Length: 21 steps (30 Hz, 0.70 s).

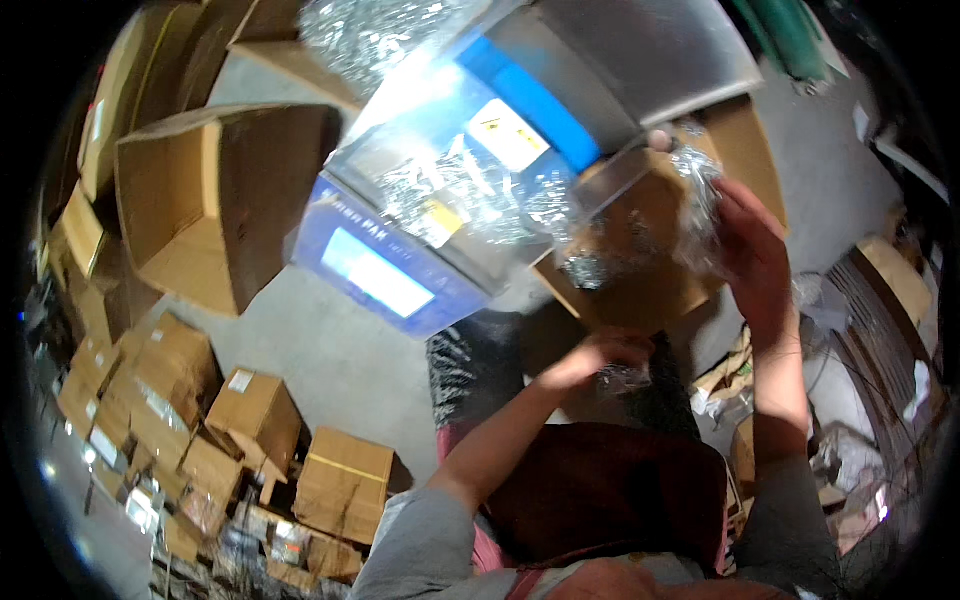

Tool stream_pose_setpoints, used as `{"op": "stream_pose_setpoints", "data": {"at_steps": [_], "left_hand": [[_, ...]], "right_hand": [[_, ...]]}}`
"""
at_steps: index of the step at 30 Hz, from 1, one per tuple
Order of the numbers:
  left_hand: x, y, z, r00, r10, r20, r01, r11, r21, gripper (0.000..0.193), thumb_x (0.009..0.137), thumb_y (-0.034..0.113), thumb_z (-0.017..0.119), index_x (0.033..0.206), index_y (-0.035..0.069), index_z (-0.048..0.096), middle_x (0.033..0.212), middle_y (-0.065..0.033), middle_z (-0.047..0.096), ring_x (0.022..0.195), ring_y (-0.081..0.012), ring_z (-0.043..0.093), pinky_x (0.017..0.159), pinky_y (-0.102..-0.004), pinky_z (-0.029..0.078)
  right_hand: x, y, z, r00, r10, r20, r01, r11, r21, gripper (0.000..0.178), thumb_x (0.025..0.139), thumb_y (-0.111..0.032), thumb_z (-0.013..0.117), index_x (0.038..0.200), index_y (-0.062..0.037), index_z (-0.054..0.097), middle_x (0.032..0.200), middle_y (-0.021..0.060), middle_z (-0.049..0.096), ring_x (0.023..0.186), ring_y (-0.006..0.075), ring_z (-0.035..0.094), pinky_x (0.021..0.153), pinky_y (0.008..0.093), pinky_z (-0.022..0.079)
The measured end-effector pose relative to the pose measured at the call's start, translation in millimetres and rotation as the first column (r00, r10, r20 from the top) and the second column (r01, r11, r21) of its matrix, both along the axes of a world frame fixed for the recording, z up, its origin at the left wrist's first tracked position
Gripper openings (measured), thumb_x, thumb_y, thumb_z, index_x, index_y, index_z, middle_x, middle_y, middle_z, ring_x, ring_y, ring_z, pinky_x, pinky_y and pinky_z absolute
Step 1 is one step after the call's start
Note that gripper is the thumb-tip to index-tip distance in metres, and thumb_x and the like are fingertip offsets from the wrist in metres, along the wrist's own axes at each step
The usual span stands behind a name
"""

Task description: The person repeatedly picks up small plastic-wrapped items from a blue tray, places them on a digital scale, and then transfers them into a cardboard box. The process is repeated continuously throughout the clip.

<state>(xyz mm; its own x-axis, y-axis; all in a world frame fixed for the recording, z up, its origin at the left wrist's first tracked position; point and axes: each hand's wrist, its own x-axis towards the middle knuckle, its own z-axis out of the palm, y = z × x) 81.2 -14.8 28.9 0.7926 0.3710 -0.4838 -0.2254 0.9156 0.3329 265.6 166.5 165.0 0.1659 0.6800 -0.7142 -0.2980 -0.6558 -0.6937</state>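
My right hand (752,240) is at the right side of an open cardboard box (755,150), its fingers curled round crumpled clear plastic film (700,205). At the box's near edge is my left hand (605,357), somewhat blurred, its fingers closed on a bit of clear film (622,378). Left of the box stands a packing machine (370,270) with a blue-purple front, a bright panel and a blue strip on top. Shiny clear film lies over its upper face and hangs toward the box. Some of the box's inside is hidden by the film.
An open empty carton (180,220) stands at the left, and several closed cartons (345,480) are stacked at lower left. More bubble film (370,40) sits at the top. Flattened cardboard (880,320) and loose plastic lie at the right. A green object (785,40) is at far right.
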Motion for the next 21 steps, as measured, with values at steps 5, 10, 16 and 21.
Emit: {"op": "stream_pose_setpoints", "data": {"at_steps": [5, 10, 16, 21], "left_hand": [[0, 0, -7, 0.986, -0.124, -0.11, 0.105, 0.981, -0.164, 0.04, 0.079, 0.012, 0.066, 0.116, -0.002, 0.064, 0.106, -0.0101, 0.067, 0.096, -0.0184, 0.063, 0.088, -0.0314, 0.049], [0, -1, -3, 0.977, 0.0, -0.211, 0.005, 1.0, 0.023, 0.042, 0.079, 0.007, 0.063, 0.12, -0.001, 0.061, 0.11, -0.0101, 0.065, 0.099, -0.0178, 0.061, 0.087, -0.0317, 0.049], [-26, 18, -1, 0.914, 0.138, -0.381, -0.222, 0.957, -0.187, 0.047, 0.072, -0.004, 0.054, 0.119, -0.002, 0.06, 0.111, -0.0117, 0.065, 0.102, -0.0207, 0.062, 0.089, -0.0327, 0.049], [-25, 21, -15, 0.885, 0.229, -0.406, -0.372, 0.871, -0.32, 0.046, 0.069, -0.009, 0.05, 0.114, -0.003, 0.059, 0.108, -0.0144, 0.065, 0.097, -0.025, 0.064, 0.085, -0.0343, 0.053]], "right_hand": [[-21, 22, -13, 0.986, 0.126, -0.11, -0.111, 0.985, 0.131, 0.036, 0.092, -0.009, 0.052, 0.126, 0.0028, 0.055, 0.11, 0.0043, 0.061, 0.093, 0.0133, 0.059, 0.083, 0.0264, 0.048], [58, -75, -236, 0.849, 0.353, 0.394, -0.421, 0.901, 0.102, 0.026, 0.089, -0.009, 0.058, 0.112, 0.0022, 0.063, 0.108, 0.0124, 0.065, 0.1, 0.0213, 0.062, 0.085, 0.0351, 0.051], [-8, -128, -389, -0.231, 0.699, 0.676, -0.655, 0.403, -0.64, 0.035, 0.079, -0.017, 0.064, 0.11, -0.0007, 0.064, 0.108, 0.0176, 0.065, 0.104, 0.0308, 0.062, 0.086, 0.0407, 0.051], [19, -154, -414, -0.029, 0.765, 0.643, -0.641, 0.479, -0.599, 0.042, 0.078, -0.022, 0.066, 0.113, -0.0001, 0.062, 0.111, 0.023, 0.062, 0.1, 0.0358, 0.062, 0.086, 0.0425, 0.051]]}}
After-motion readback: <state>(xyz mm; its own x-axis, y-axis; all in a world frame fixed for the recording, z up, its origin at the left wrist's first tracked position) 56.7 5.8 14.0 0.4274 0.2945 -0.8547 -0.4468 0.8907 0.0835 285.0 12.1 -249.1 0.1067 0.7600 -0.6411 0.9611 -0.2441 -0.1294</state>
